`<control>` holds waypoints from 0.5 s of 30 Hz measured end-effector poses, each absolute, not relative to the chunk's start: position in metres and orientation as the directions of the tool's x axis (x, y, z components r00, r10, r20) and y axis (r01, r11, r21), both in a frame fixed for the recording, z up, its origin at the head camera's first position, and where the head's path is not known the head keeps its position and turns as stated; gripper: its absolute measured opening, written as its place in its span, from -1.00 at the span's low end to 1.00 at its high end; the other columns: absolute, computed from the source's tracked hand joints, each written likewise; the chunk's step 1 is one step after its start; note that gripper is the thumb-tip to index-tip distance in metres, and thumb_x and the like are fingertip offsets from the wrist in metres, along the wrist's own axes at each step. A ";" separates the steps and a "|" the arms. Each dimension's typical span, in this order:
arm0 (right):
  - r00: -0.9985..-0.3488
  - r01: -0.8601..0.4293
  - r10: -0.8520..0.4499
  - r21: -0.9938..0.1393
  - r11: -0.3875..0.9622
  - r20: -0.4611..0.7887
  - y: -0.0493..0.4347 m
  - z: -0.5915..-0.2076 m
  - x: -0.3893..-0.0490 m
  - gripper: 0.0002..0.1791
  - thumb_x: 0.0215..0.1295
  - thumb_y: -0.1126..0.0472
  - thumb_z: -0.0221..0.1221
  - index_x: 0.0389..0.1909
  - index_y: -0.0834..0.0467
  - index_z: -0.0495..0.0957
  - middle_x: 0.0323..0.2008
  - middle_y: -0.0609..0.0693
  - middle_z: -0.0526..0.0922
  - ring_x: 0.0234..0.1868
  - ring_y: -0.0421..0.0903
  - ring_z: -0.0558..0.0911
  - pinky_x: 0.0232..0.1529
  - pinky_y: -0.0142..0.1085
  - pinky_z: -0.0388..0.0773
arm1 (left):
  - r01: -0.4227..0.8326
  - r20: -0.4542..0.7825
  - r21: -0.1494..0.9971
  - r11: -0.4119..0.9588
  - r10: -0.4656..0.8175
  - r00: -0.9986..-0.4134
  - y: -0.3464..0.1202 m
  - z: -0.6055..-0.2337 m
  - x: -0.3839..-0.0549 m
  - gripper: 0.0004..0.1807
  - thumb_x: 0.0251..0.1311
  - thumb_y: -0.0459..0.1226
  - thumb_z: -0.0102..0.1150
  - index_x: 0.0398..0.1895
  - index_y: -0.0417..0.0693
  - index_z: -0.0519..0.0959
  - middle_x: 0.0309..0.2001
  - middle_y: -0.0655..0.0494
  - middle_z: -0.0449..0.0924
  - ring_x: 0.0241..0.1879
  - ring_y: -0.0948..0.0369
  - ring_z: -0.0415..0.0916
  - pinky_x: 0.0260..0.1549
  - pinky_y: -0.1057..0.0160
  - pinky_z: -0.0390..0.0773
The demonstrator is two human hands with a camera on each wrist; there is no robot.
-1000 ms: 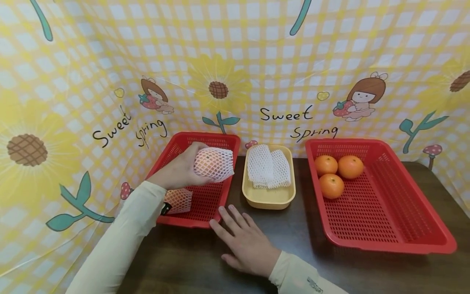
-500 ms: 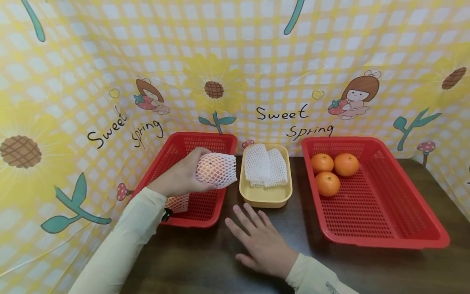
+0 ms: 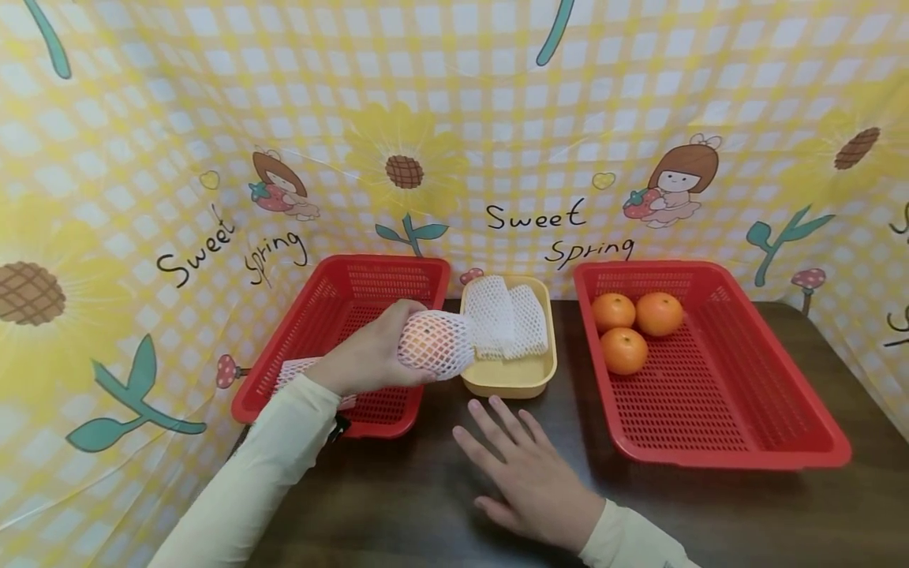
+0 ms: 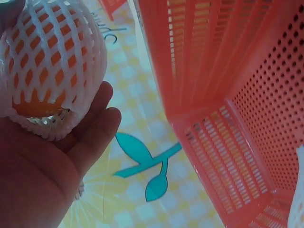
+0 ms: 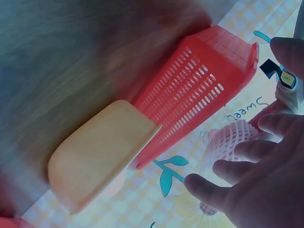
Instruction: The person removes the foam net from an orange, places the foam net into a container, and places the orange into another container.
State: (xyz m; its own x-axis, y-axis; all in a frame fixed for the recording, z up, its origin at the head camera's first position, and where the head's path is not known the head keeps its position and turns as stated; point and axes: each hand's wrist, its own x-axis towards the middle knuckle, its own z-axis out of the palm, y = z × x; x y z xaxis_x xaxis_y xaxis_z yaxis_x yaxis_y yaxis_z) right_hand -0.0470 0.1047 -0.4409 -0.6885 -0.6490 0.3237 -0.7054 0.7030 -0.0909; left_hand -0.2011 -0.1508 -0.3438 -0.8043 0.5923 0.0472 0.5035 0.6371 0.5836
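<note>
My left hand (image 3: 382,347) gripped a netted orange (image 3: 435,345), seemingly above the left basket's right rim (image 3: 442,290), my right hand (image 3: 531,481) spread, holding nothing, tabletop (image 3: 574,371) gaps flanking the tub (image 3: 507,390).

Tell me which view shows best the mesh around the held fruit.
Left wrist view: the mesh is largest, though cut off. The head view shows it smaller; in the right wrist view, the right hand partly hides it.

Tub (image 3: 513,375) between left basket (image 3: 398,276) and right basket (image 3: 710,402), oranges (image 3: 624,352) inside the latter
</note>
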 end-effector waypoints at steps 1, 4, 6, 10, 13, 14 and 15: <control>-0.693 -0.702 -0.646 -0.096 0.705 0.319 0.107 -0.441 -0.046 0.00 0.20 -0.20 0.36 0.58 -0.02 0.12 0.60 0.12 -0.11 0.57 0.16 -0.13 0.32 0.23 0.20 | 0.508 0.047 0.582 0.635 0.597 -0.801 -0.149 -0.345 -0.201 0.03 -0.16 0.09 0.62 0.34 0.08 0.21 0.08 0.16 0.42 -0.05 0.17 0.49 -0.08 0.09 0.58; -0.707 -0.690 -0.637 -0.104 0.716 0.307 0.115 -0.440 -0.042 0.00 0.22 -0.20 0.35 0.59 -0.03 0.11 0.60 0.12 -0.09 0.57 0.16 -0.13 0.31 0.24 0.21 | 0.519 0.046 0.573 0.634 0.607 -0.793 -0.144 -0.349 -0.199 0.03 -0.15 0.09 0.61 0.35 0.07 0.20 0.09 0.15 0.41 -0.05 0.17 0.48 -0.08 0.09 0.58; -0.714 -0.681 -0.630 -0.098 0.725 0.303 0.120 -0.440 -0.040 0.00 0.21 -0.20 0.35 0.59 -0.03 0.10 0.60 0.13 -0.08 0.57 0.16 -0.11 0.29 0.24 0.24 | 0.521 0.045 0.565 0.640 0.607 -0.794 -0.142 -0.351 -0.197 0.02 -0.15 0.10 0.60 0.34 0.08 0.21 0.08 0.17 0.41 -0.05 0.18 0.48 -0.08 0.10 0.58; -0.723 -0.665 -0.611 -0.088 0.742 0.323 0.129 -0.439 -0.036 0.01 0.18 -0.19 0.38 0.58 -0.01 0.14 0.59 0.12 -0.05 0.56 0.17 -0.04 0.27 0.23 0.28 | 0.524 0.042 0.559 0.643 0.609 -0.792 -0.136 -0.355 -0.194 0.02 -0.16 0.11 0.60 0.34 0.09 0.21 0.07 0.19 0.41 -0.05 0.19 0.47 -0.08 0.11 0.57; -0.730 -0.654 -0.593 -0.095 0.751 0.338 0.135 -0.440 -0.033 0.02 0.14 -0.18 0.40 0.57 0.00 0.15 0.59 0.11 -0.04 0.55 0.17 -0.01 0.26 0.24 0.29 | 0.535 0.045 0.566 0.627 0.625 -0.780 -0.131 -0.357 -0.189 0.02 -0.15 0.12 0.59 0.34 0.08 0.21 0.06 0.19 0.41 -0.05 0.20 0.47 -0.08 0.11 0.56; -0.735 -0.649 -0.588 -0.101 0.754 0.338 0.137 -0.440 -0.032 0.03 0.14 -0.18 0.41 0.57 -0.01 0.15 0.59 0.10 -0.05 0.55 0.16 -0.01 0.25 0.24 0.29 | 0.541 0.046 0.570 0.619 0.633 -0.773 -0.129 -0.358 -0.187 0.01 -0.14 0.12 0.59 0.34 0.08 0.21 0.06 0.19 0.42 -0.06 0.21 0.47 -0.08 0.12 0.56; -0.737 -0.646 -0.583 -0.101 0.757 0.343 0.139 -0.440 -0.031 0.03 0.13 -0.17 0.41 0.57 0.00 0.16 0.59 0.11 -0.05 0.55 0.17 0.01 0.25 0.24 0.29 | 0.541 0.041 0.571 0.618 0.636 -0.770 -0.127 -0.359 -0.185 0.00 -0.14 0.12 0.59 0.33 0.09 0.22 0.05 0.21 0.42 -0.07 0.22 0.47 -0.09 0.14 0.56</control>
